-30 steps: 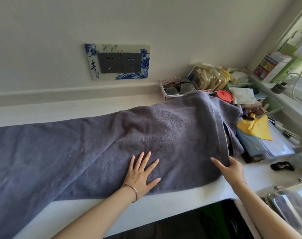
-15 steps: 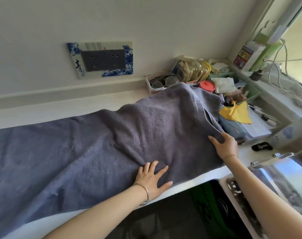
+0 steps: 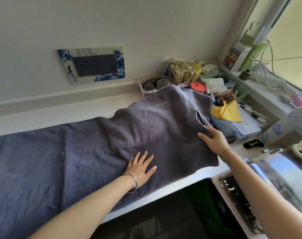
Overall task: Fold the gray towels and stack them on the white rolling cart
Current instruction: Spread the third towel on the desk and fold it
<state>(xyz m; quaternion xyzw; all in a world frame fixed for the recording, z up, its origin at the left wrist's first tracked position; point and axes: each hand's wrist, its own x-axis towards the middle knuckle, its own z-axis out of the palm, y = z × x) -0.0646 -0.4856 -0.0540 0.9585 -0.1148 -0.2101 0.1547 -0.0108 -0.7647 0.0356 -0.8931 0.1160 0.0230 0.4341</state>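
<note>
A large gray towel (image 3: pixel 81 152) lies spread along the white counter (image 3: pixel 181 181), its right end bunched up over clutter near the wall. My left hand (image 3: pixel 141 168) presses flat on the towel near the front edge, fingers spread. At the towel's right edge my right hand (image 3: pixel 214 138) rests with its fingers over the fold; whether they pinch the cloth is hidden. The white rolling cart is not in view.
Clutter fills the counter's right end: a white basket of glasses (image 3: pixel 152 85), a red lid (image 3: pixel 198 86), a yellow cloth (image 3: pixel 227 112), blue folders (image 3: pixel 233 128), a small black object (image 3: pixel 253 144). A shiny metal item (image 3: pixel 276 169) sits at lower right. Cables hang by the window.
My right hand slid up along the towel's right edge toward the fold. My left hand shifted slightly on the towel near the front edge. The camera turned right.
</note>
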